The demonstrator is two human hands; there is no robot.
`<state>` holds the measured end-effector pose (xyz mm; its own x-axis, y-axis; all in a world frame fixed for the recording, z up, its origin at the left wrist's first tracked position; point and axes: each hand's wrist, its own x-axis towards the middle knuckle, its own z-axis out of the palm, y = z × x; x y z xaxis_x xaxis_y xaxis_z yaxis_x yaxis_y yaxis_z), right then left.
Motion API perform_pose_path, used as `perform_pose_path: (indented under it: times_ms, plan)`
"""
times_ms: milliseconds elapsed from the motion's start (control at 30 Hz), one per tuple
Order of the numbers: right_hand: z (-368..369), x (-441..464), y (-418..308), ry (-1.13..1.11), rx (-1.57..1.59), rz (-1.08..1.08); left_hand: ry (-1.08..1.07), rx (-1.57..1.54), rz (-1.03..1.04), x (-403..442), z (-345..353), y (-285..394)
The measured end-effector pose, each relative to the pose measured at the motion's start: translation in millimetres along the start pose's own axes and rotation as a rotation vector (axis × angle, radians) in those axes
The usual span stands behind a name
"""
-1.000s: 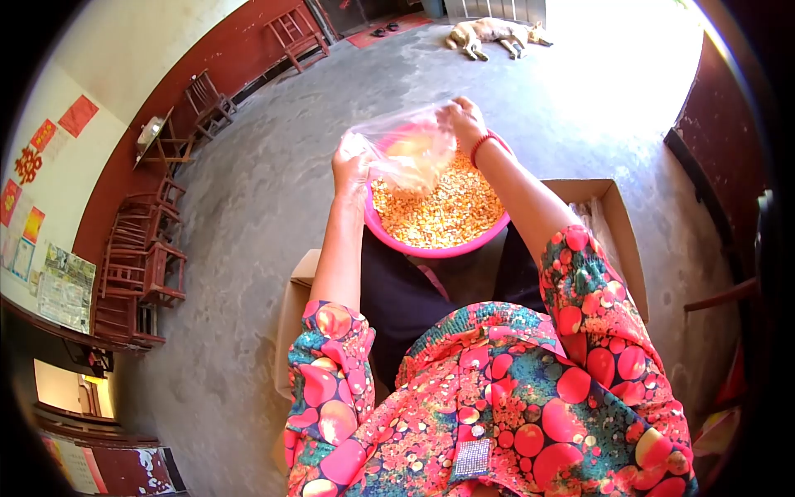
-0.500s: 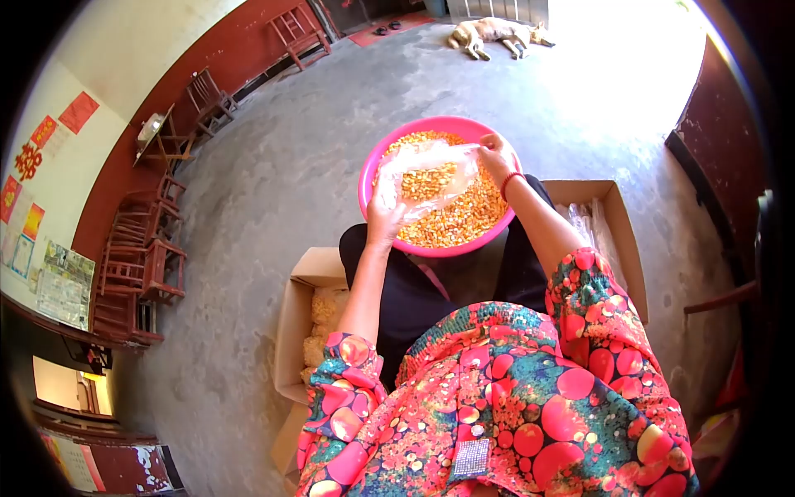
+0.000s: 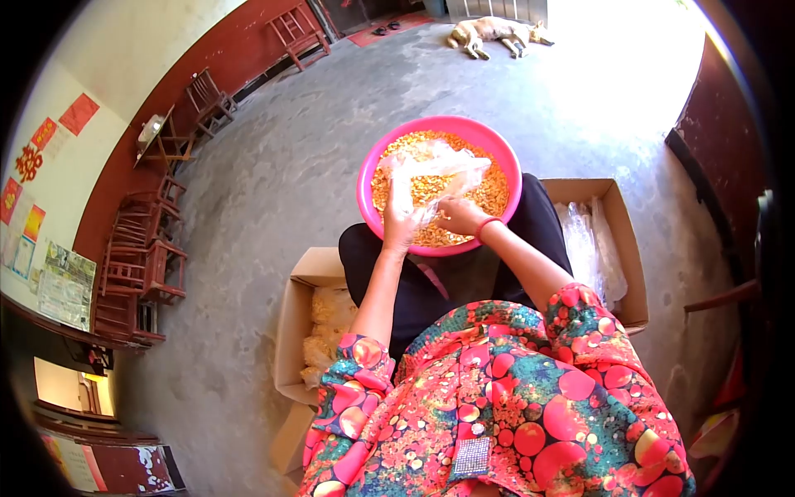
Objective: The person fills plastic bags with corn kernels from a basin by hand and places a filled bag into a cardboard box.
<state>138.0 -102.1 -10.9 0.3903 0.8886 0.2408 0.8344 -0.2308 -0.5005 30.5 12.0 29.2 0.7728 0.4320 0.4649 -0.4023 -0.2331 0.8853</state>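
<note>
A pink basin (image 3: 514, 178) full of yellow corn kernels (image 3: 495, 195) rests by my knees. Above the kernels is a clear plastic bag (image 3: 469, 166), its mouth spread in a loop. My left hand (image 3: 399, 220) grips the bag at its left side, with part of the film over the fingers. On the near side, my right hand (image 3: 460, 217), with a red band at the wrist, is closed at the bag's edge; its fingertips are partly hidden by the film.
To my left stands a cardboard box (image 3: 291, 331) holding filled bags of corn (image 3: 325, 331). Another cardboard box (image 3: 627, 257) at my right holds clear plastic bags (image 3: 585, 248). Wooden chairs (image 3: 141, 257) line the left wall, and a dog (image 3: 497, 31) lies on the far floor.
My right hand has left the bag's far right corner and come down toward me, to its near edge beside my left hand. My left hand has shifted slightly right.
</note>
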Motion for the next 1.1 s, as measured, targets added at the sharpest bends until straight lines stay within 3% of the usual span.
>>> perform_pose_path:
  times_ms: [100, 233, 333, 367, 400, 467, 500, 567, 733, 833, 1067, 1100]
  plan:
    - [12, 11, -27, -0.202, -0.024, 0.205, -0.007, -0.040, 0.014, -5, -1, -5]
    - [31, 4, -20, -0.086, 0.093, 0.092, 0.067, 0.109, 0.007, -16, -3, -24]
    - [33, 10, 8, -0.298, 0.030, 0.106, -0.097, 0.360, -0.022, -20, -12, -30]
    - [35, 11, 20, -0.337, 0.065, 0.100, -0.051, 0.323, -0.037, -22, -10, -34]
    - [9, 1, 5, -0.376, 0.365, 0.339, -0.050, 0.321, -0.036, -21, -10, -36]
    - [2, -4, 15, -0.308, 0.757, 0.487, -0.030, 0.380, -0.061, -21, -12, -36]
    - [-7, -5, 10, -0.309, 0.758, 0.487, -0.030, 0.379, -0.063, -22, -12, -34]
    - [-32, -10, -2, -0.210, 1.021, 0.736, -0.015, 0.530, -0.081, -21, -8, -25]
    - [-34, -10, 1, -0.187, 1.224, 0.770, -0.018, 0.818, -0.199, -25, 5, -15]
    - [-34, -8, 7, -0.315, 1.331, 0.778, 0.035, 0.891, -0.176, -27, 8, -12]
    - [-27, 17, 13, -0.159, 1.479, 0.731, -0.074, 0.943, -0.334, -26, 11, 4]
    - [-26, 26, 6, -0.031, 1.477, 0.755, -0.075, 0.946, -0.321, -27, 11, 3]
